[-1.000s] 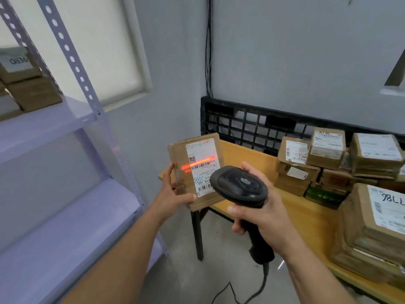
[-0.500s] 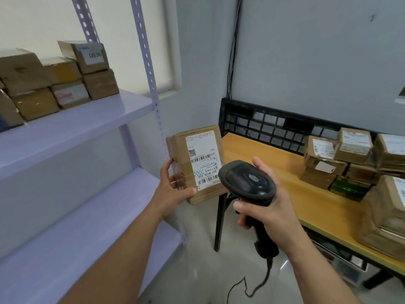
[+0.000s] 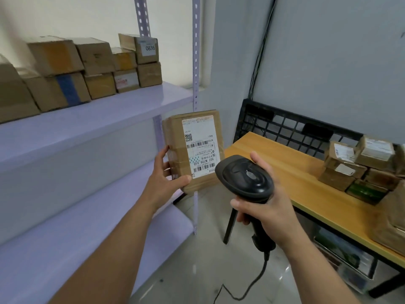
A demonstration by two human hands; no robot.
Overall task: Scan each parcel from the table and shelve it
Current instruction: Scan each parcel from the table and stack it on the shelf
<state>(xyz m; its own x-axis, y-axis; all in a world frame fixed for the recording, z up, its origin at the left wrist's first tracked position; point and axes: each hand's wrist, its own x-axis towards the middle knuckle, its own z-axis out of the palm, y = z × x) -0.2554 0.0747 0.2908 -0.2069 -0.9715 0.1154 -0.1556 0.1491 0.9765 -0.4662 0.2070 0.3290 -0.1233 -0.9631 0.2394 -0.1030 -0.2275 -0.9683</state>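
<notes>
My left hand [image 3: 165, 179] grips a brown cardboard parcel [image 3: 175, 137] by its lower left corner and holds it upright in front of the shelf post. Its white label with barcodes faces me. My right hand [image 3: 266, 212] is closed around the handle of a black corded barcode scanner [image 3: 244, 177], whose head sits just right of the parcel. No red scan line shows on the label. More parcels [image 3: 359, 165] lie stacked on the wooden table [image 3: 285, 170] to the right.
A pale purple metal shelving unit [image 3: 92, 119] fills the left side, with several boxes [image 3: 92, 66] on its upper shelf, one marked 0836. A lower shelf [image 3: 65, 249] lies beneath. A black plastic pallet [image 3: 285, 128] leans against the wall behind the table. The scanner's cable trails on the floor.
The red scan line on the label has gone out. My view has turned left toward the shelves, with the parcel and scanner still held together in front of me.
</notes>
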